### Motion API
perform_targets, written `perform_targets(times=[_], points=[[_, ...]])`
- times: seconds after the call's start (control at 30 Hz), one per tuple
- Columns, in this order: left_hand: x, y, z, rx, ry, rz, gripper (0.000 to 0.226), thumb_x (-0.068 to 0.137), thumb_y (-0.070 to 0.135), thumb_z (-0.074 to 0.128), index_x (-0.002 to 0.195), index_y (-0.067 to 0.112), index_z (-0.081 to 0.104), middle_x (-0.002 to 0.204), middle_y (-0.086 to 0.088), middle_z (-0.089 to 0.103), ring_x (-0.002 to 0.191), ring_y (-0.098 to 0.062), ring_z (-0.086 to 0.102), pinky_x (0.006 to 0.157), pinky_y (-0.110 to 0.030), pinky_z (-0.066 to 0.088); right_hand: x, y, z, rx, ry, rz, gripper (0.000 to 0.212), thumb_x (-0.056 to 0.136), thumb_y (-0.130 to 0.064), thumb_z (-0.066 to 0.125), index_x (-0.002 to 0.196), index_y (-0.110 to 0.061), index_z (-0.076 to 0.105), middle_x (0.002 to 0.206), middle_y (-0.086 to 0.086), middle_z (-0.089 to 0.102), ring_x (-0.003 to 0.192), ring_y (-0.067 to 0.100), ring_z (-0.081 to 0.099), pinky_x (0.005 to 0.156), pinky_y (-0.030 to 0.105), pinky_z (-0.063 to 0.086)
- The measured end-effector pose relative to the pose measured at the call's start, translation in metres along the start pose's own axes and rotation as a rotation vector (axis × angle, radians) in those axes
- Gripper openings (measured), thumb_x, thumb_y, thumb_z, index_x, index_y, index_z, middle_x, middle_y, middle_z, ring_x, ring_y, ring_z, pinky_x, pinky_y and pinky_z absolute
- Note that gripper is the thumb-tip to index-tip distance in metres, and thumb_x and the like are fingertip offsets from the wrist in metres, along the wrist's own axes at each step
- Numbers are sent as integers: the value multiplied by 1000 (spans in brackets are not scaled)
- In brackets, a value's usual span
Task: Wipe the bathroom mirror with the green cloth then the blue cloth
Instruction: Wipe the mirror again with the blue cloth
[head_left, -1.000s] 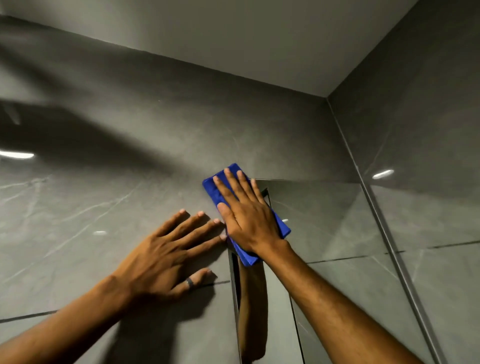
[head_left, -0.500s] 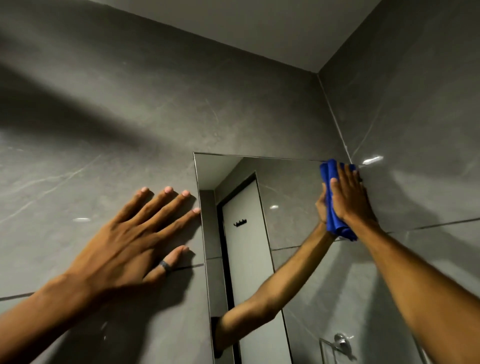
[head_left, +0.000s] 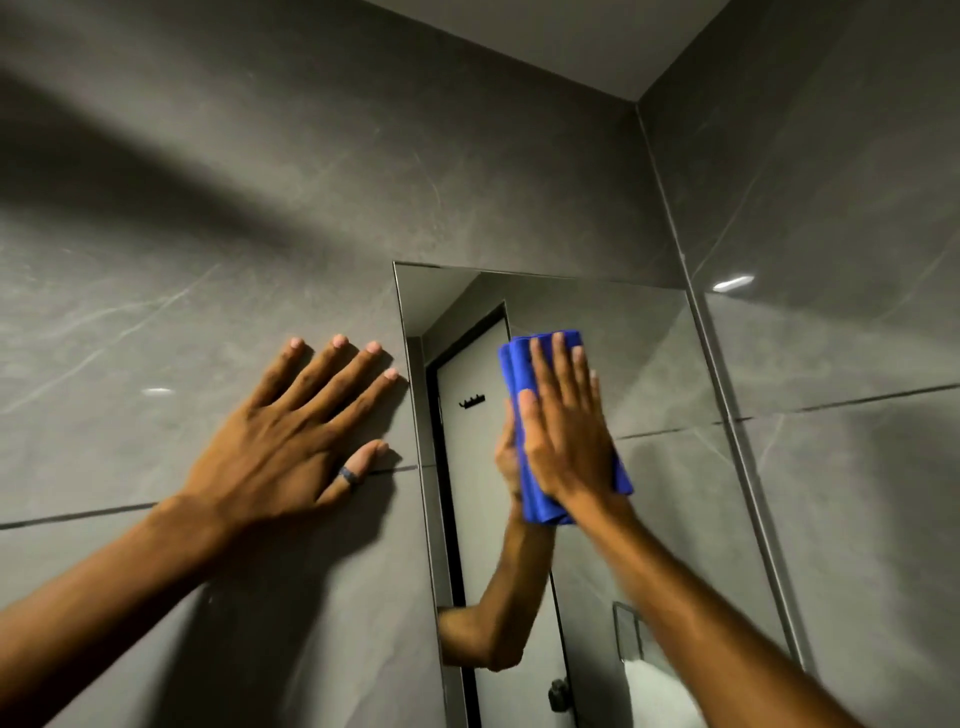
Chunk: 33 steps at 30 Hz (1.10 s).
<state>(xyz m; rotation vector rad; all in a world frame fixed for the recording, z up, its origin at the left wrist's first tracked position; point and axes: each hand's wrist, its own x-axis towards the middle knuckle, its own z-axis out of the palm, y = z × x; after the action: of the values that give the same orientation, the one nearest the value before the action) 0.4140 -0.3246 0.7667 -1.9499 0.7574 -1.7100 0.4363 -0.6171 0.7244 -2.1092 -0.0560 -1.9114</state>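
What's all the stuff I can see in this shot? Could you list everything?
mirror: one, thin dark edge, on the wall right of centre
blue cloth: one, folded, flat against the mirror under the right hand
wall tiles: grey, marbled, glossy, on both walls meeting in the corner
ceiling: pale grey, top
door: one, pale with a dark frame, seen only as a reflection
hooks: one black row on that reflected door
ring: one, dark, on the left thumb
left hand: spread flat on the tiles beside the mirror
right hand: open, pressing the cloth to the glass
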Motion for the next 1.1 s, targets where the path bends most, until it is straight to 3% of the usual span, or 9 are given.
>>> perform_targets(times=[0.1,0.3,0.5,0.7,0.83,0.97,1.1], points=[[-24,15,-8,-6,-27,-46,76,97,55,30,159,11,40,167,-18,38,154,-44,34,127,-62,30,-18,-52,2,34,-25,-28,64,100,-48,14,160,-29,7,170,2,6,158,23,0,129,45,3],[-56,33,5,9,20,-81,77,97,54,34,158,7,42,167,-21,38,155,-44,35,125,-63,26,-64,-97,17,74,-57,-185,60,104,-43,22,161,-33,4,171,-5,0,158,16,-8,129,44,-2],[-73,60,16,2,40,-126,79,97,53,34,160,4,37,170,-25,31,157,-47,29,124,-69,26,-59,-27,8,67,-26,-43,63,100,-46,17,159,-28,12,170,2,12,158,21,4,129,44,5],[-75,68,26,-1,27,-142,80,99,58,30,165,13,29,175,-23,20,163,-45,15,127,-71,18,-43,131,-10,100,6,214,62,101,-43,18,159,-21,11,167,-2,4,156,15,1,128,44,6],[-75,67,31,14,40,-122,80,98,59,30,166,16,26,176,-22,18,164,-44,11,129,-70,13,-52,218,-27,74,18,415,64,101,-42,19,160,-19,12,170,4,5,158,22,2,128,48,7],[-75,67,32,5,38,-124,81,98,59,30,166,16,26,176,-22,17,164,-44,10,129,-70,13,-63,219,-25,51,29,435,65,101,-47,15,161,-21,8,170,3,3,158,21,0,128,49,7],[-74,68,27,-9,17,-137,81,98,59,29,166,15,26,175,-24,17,164,-46,9,129,-71,12,-91,151,-11,79,-2,308,66,100,-46,14,160,-20,8,169,0,-1,158,19,-2,128,49,5]])
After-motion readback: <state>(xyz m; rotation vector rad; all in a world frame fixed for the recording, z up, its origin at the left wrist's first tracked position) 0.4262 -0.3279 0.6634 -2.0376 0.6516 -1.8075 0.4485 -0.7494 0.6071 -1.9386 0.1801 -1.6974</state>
